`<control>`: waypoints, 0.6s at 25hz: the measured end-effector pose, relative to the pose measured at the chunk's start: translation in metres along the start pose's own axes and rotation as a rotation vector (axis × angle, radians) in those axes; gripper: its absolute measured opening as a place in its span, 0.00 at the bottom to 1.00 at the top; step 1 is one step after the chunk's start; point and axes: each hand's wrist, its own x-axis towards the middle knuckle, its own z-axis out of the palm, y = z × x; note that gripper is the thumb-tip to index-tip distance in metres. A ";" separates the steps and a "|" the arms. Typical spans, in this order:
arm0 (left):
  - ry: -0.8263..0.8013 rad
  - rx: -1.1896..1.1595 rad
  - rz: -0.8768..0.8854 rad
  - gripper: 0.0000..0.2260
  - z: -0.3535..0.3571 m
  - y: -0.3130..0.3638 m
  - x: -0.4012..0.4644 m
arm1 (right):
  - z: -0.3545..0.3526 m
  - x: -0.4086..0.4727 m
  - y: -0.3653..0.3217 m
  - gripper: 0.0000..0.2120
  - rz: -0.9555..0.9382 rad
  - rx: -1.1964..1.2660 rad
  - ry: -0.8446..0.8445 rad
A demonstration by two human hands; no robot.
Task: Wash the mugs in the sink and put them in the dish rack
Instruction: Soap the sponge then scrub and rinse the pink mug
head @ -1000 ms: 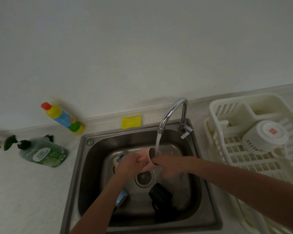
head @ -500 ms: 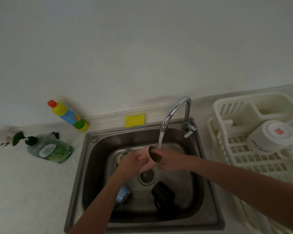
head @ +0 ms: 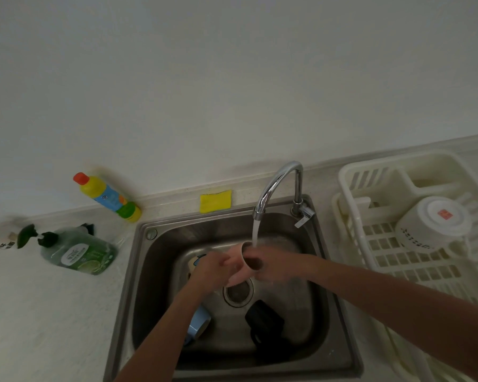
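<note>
At the bottom of the frame two bare forearms reach into the steel sink [head: 138, 293]. Near its front wall a black mug [head: 264, 322] lies on its side right of the drain, and a light blue mug [head: 198, 325] lies left of it, partly hidden by the left forearm. Above the drain the left hand [head: 209, 268] has its fingers curled round the base end of a pink mug [head: 242, 264], held tilted with its mouth facing right; the right hand [head: 271, 267] is at that rim, blurred, so whether it grips the rim cannot be told. Water runs from the chrome faucet [head: 276, 183] onto the rim. Behind the left hand a cream mug with a blue mark [head: 195, 261] peeks out. At right, a white mug [head: 431, 226] sits upside down in the cream dish rack [head: 351, 175], a red square mark on its base and dark writing on its side, too small to read. At left on the surface lies a green soap bottle [head: 79, 253] whose label is unreadable, then a yellow bottle with a red cap [head: 108, 198], and a yellow sponge [head: 215, 201] behind the sink.
</note>
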 end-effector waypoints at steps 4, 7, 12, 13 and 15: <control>0.050 -0.023 0.022 0.13 -0.002 0.003 -0.001 | 0.003 0.003 0.015 0.20 0.007 -0.065 0.006; 0.023 -0.020 0.010 0.13 -0.001 0.007 -0.002 | 0.006 0.005 0.011 0.17 -0.008 -0.006 -0.022; 0.077 0.003 0.032 0.13 -0.007 0.011 -0.003 | 0.010 0.003 0.021 0.24 -0.026 -0.130 0.056; 0.073 0.005 0.033 0.13 -0.006 0.010 -0.003 | 0.010 0.000 0.019 0.23 -0.011 -0.097 -0.001; 0.058 -0.001 0.036 0.12 -0.004 0.011 -0.006 | 0.010 0.000 0.015 0.24 -0.017 -0.024 0.020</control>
